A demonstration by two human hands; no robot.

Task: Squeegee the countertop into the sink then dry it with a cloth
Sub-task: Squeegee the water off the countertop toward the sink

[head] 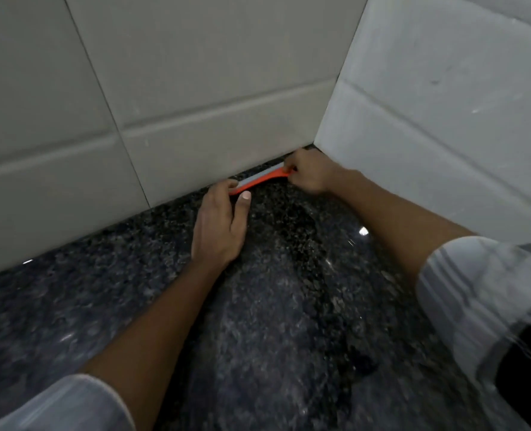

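1. Dark speckled polished granite table (289,306), glossy with small light glints, meeting pale grey tiled walls (195,88) in a corner at upper right.
2. Long orange plastic squeegee with a pale grey blade strip (259,179), lying low on the table along the foot of the back wall, close to the corner, blade side toward the wall.
3. Left hand (220,225) stretched forward over the table, back of the hand up, holding the squeegee's left end: fingers (231,184) curved over the top of that end, thumb (242,202) pressed just below its orange edge, so clamped on the tool.
4. Right hand (310,174) at the squeegee's right end, right by the corner, fingers curled into a tight fist around the handle end; only a sliver of orange visible at the knuckles.
5. Both forearms bare, reaching in from the bottom of the view; light grey sleeve (71,405) at lower left, white striped sleeve (475,290) at right.
6. Edges of the view blurred, right side most of all.
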